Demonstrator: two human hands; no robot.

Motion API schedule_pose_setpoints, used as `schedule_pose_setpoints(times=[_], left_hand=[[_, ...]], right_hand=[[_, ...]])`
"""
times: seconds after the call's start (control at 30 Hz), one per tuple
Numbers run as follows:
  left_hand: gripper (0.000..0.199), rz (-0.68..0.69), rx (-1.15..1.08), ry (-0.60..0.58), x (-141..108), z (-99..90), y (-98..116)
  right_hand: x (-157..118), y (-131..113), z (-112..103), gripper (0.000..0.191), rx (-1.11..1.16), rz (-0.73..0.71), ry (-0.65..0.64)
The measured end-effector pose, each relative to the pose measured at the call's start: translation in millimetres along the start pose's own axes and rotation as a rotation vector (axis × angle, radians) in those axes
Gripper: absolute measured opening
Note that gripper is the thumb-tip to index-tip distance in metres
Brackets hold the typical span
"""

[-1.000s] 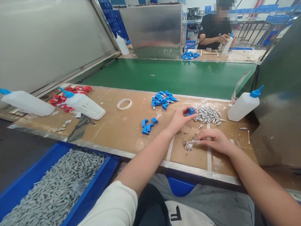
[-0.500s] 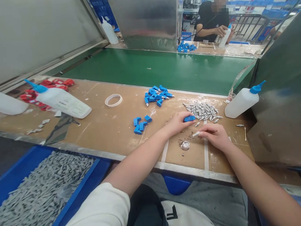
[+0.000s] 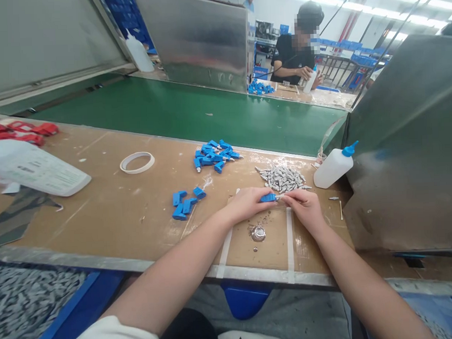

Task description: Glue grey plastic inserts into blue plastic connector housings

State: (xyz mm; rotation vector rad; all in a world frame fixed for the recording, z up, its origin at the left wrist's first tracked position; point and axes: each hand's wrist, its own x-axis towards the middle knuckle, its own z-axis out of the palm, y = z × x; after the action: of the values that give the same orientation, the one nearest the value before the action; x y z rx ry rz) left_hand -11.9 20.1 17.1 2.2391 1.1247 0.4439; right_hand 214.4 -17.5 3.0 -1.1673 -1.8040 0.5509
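Observation:
My left hand is closed on a blue plastic piece, held level above the cardboard-covered bench. My right hand pinches a small grey-white plastic part, whose tip meets the right end of the blue piece; how far it sits inside I cannot tell. Just beyond the hands lies a heap of the same grey parts. Nearer to me, a small round metal cup stands on the bench with tiny bits scattered around it. Left of my hands are several loose blue pieces.
A pile of blue pieces with pale tips lies by the green belt. A white tape ring and a lying bottle are left; an upright bottle stands right. Across the belt a co-worker holds a bottle.
My right hand has brought the small grey-white part up to the end of the blue piece in my left hand. The hands are now together. The camera view has shifted right and tilted up.

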Motion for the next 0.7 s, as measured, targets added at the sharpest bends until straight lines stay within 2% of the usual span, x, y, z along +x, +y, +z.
schedule_pose_setpoints(times=[0.17, 0.27, 0.4, 0.47, 0.57, 0.7], left_hand=[[0.036, 0.028, -0.178, -0.034, 0.0, -2.0, -3.2], [0.042, -0.008, -0.315, 0.017, -0.3, -2.8, -3.1], [0.049, -0.055, -0.322, 0.196, 0.7, 5.6, 1.0], [0.048, -0.108, -0.296, 0.288, 1.5, 12.9, 4.7], [0.05, -0.209, -0.29, 0.381, 2.7, 22.6, 9.6], [0.052, -0.228, -0.309, 0.399, 6.1, 27.5, 9.8]], right_hand=[[-0.4, 2.4, 7.1, 0.024, -0.105, -0.177, -0.088], [-0.3, 1.3, 7.5, 0.026, -0.2, -0.25, -0.13], [-1.7, -0.6, 11.2, 0.031, -0.373, -0.211, -0.255], [-3.4, -2.1, 17.0, 0.032, -0.35, -0.177, -0.281], [-6.4, -4.3, 26.7, 0.031, -0.22, -0.118, -0.215], [-9.0, -3.7, 34.4, 0.029, -0.126, -0.076, -0.156]])
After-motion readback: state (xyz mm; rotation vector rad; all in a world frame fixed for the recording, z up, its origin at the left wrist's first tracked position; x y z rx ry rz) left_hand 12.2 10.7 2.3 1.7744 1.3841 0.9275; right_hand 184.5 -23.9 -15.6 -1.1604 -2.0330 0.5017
